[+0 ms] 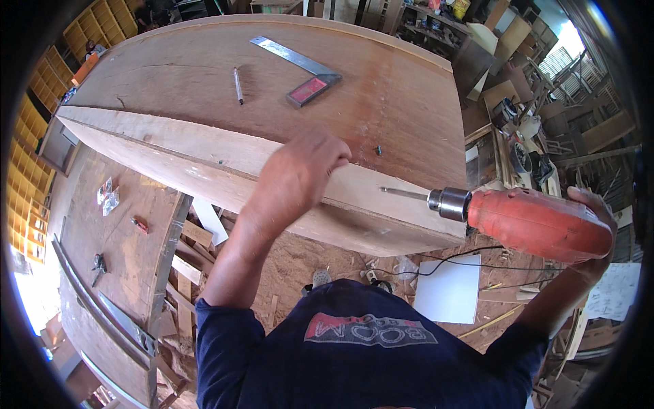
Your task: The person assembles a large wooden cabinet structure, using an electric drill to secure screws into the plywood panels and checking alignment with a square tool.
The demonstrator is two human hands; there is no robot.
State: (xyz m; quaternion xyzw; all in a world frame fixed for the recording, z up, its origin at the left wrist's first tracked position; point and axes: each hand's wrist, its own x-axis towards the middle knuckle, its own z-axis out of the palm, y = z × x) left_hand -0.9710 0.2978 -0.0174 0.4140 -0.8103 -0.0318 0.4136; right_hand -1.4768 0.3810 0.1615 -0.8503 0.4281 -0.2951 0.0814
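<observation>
While a red power drill [538, 223] is held at its rear end by the right hand [599, 204], its metal chuck [451, 204] and thin bit [407, 193] are pointed leftward, over the pale edge strip of a large wooden panel [204, 61]. The fingers of the right hand are wrapped around the drill's rear and are partly hidden behind it; whether the bit's tip is touching the wood cannot be told. The left hand [303, 167] is held above the same edge strip, to the left of the bit and well apart from it. Its fingers are curled in together, with their tips turned away from view, so it cannot be told whether anything is pinched between them.

On the brown face of the panel, beyond the left hand, a metal try square [291, 57] with a red inset in its stock and a slim pen [238, 86] are laid. A small dark piece [379, 150] is seen nearer the drill bit, just beyond the strip. To the left, a lower worktop [126, 266] is occupied by a clear packet [107, 196], a small red tool [139, 225] and a handsaw [122, 319]. On the floor, a white sheet [447, 296] is laid below the drill.
</observation>
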